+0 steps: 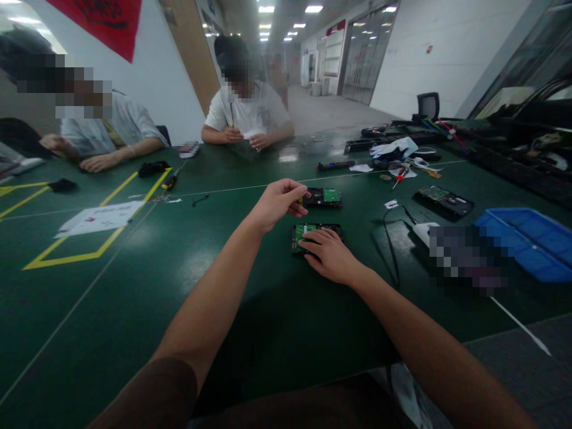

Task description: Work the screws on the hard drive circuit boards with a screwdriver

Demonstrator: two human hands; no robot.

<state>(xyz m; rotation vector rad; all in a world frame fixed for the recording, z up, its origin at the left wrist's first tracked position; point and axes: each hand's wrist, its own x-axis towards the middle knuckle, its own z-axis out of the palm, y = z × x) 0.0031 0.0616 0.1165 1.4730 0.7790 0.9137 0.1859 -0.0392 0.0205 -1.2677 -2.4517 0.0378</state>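
A hard drive [297, 236] with a green circuit board lies flat on the table in front of me. My right hand [331, 253] holds it down, fingers across its top and thumb at the near edge. Just above and beyond that drive is my left hand [282, 204], its fingers pinched round what looks like a yellow-handled screwdriver [301, 202], mostly hidden by the fingers. A second hard drive [328, 197], also with a green board, lies behind, partly covered by my left hand.
To the right are another hard drive [442, 201], a blue tray [536, 238], a cabled white device [424, 232] and a red screwdriver [401, 174]. A paper sheet [100, 218] and yellow-handled screwdriver [170, 180] lie left. Two people [250, 113] sit across the green table [179, 310].
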